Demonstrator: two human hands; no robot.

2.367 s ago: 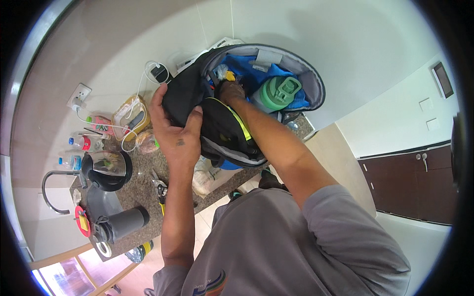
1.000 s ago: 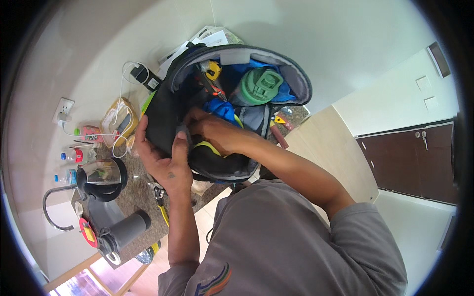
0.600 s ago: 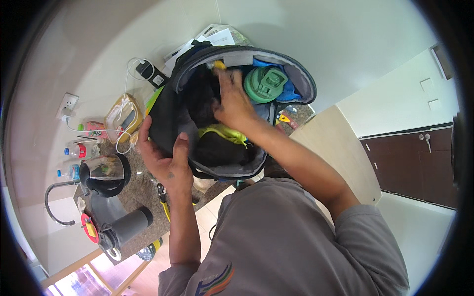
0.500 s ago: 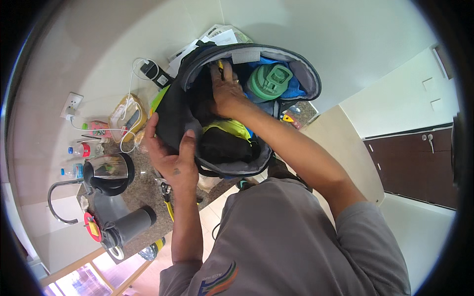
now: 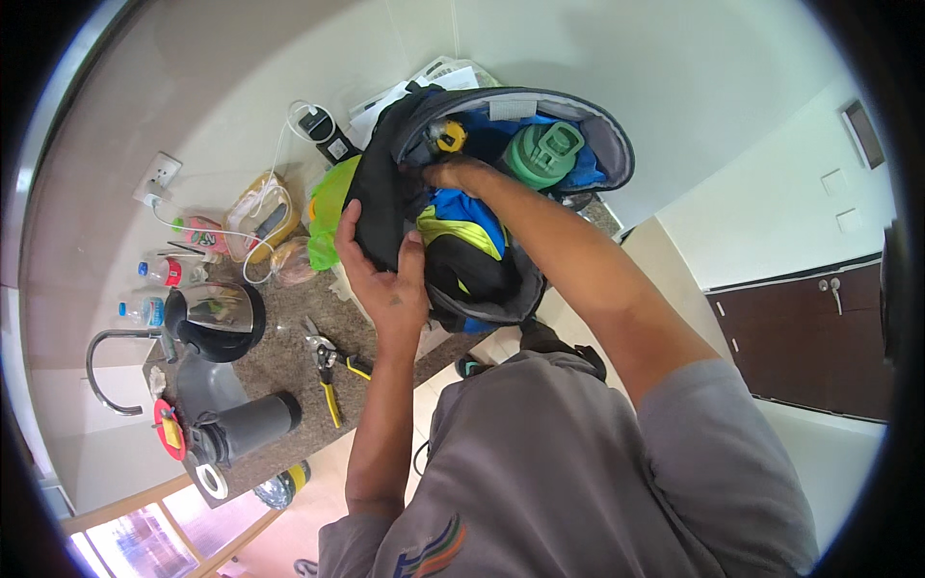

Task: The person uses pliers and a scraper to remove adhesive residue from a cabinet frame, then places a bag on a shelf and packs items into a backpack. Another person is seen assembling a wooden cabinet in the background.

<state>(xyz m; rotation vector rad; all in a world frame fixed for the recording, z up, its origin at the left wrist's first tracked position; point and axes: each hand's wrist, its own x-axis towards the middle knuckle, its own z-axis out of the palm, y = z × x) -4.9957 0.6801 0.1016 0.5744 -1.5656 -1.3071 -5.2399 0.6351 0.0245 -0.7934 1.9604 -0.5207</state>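
Observation:
A black and blue backpack with a grey lining lies on the counter, its mouth unzipped. My left hand grips its left side, fingers outside and thumb against the black fabric. Inside the bag is my right hand, its fingertips hidden in dark material, so its grip does not show. Just beyond it sits a round yellow-and-black thing, apparently a tape measure. A green lidded bottle stands at the bag's right end. Blue and yellow-green fabric lies nearer me in the opening.
On the granite counter lie yellow-handled snips, an electric kettle and a grey tumbler. Small plastic bottles, a yellow basket and a green plastic bag are along the wall. A white cable runs from the socket.
My right hand has drawn back from the yellow-and-black thing, which now rests in the bag. My left hand and the bag's left side have shifted right, uncovering the snips and green plastic bag.

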